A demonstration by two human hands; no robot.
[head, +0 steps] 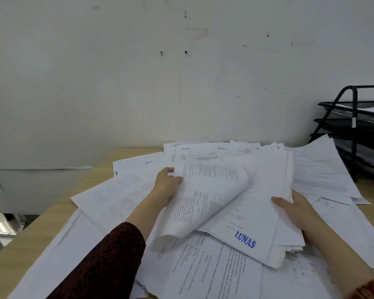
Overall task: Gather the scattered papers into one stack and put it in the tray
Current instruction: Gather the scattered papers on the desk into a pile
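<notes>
Papers (246, 212) between both hands (thumbs on top)

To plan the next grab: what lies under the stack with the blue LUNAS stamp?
More loose white printed sheets spread over the light wooden table; anything beneath them is covered.

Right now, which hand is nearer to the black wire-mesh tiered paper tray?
Right. The right hand grips the gathered paper stack just down-left of the black wire-mesh tiered paper tray; the left hand, pinching a curled printed sheet, sits farther left across the pile.
</notes>
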